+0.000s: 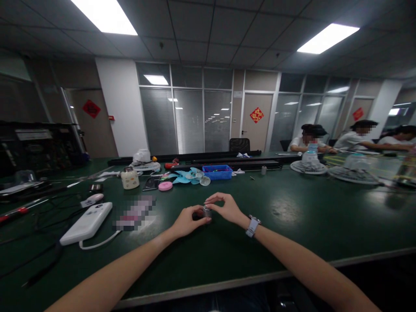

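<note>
A small grey metal cylinder (207, 212) stands on the green table between my two hands. From its left side, my left hand (190, 221) grips its body with thumb and fingers. Over its top, the fingertips and thumb of my right hand (225, 206) are pinched around the small upper end. A watch with a pale strap (252, 226) is on my right wrist. The fingers partly hide the cylinder, so its exact kind cannot be made out.
Left lie a white power bank (87, 223) with a cable, a blurred phone (134, 212) and a cream jar (130, 178). Beyond are light-blue fan blades (186, 176), a blue basket (217, 172) and another metal cylinder (264, 170). Fan grilles (308, 168) and several people are at the right.
</note>
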Available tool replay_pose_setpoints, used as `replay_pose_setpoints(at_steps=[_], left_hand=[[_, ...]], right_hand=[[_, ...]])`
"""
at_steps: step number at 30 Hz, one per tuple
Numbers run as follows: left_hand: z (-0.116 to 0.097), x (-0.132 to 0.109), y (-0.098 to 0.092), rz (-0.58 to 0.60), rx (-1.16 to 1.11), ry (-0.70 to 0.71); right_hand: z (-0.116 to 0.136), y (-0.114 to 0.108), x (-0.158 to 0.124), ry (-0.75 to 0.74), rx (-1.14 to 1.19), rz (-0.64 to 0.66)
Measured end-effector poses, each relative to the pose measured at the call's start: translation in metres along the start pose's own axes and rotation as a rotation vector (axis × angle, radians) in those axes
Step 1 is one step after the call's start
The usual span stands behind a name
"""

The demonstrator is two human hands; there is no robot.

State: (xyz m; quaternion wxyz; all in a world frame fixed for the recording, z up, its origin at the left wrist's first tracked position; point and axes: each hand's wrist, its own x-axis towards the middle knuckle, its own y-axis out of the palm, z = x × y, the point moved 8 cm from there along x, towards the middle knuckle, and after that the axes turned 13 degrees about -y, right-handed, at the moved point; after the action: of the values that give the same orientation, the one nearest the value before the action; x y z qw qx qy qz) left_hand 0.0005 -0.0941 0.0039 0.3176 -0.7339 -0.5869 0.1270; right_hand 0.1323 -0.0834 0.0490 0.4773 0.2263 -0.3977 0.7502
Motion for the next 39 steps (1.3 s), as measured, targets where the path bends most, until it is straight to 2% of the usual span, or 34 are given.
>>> replay_pose_setpoints(at_steps=[6,10,17,21,28,32,39], left_hand=[[0.004,0.001,0.002,0.012,-0.008,-0.020],[0.005,0.002,0.002,0.007,0.002,-0.017],[0.005,0.002,0.001,-0.011,0.016,-0.011],[0.006,0.002,0.001,-0.017,0.022,-0.017],[0.005,0.002,0.000,-0.026,0.029,-0.004],[0.005,0.002,0.000,-0.020,0.026,0.010],[0.004,0.001,0.000,-0.025,0.039,-0.002]], right_hand=[[0.003,0.000,0.005,-0.014,-0.013,-0.013],[-0.001,0.002,0.007,0.010,-0.012,0.022],[-0.014,0.003,0.001,0.082,0.118,-0.112],[-0.015,0.008,0.000,0.103,0.150,-0.090],[-0.019,0.005,-0.004,0.097,0.140,-0.102],[-0.016,0.004,-0.002,0.070,0.082,-0.065],[0.005,0.004,0.005,-0.016,-0.064,0.048]])
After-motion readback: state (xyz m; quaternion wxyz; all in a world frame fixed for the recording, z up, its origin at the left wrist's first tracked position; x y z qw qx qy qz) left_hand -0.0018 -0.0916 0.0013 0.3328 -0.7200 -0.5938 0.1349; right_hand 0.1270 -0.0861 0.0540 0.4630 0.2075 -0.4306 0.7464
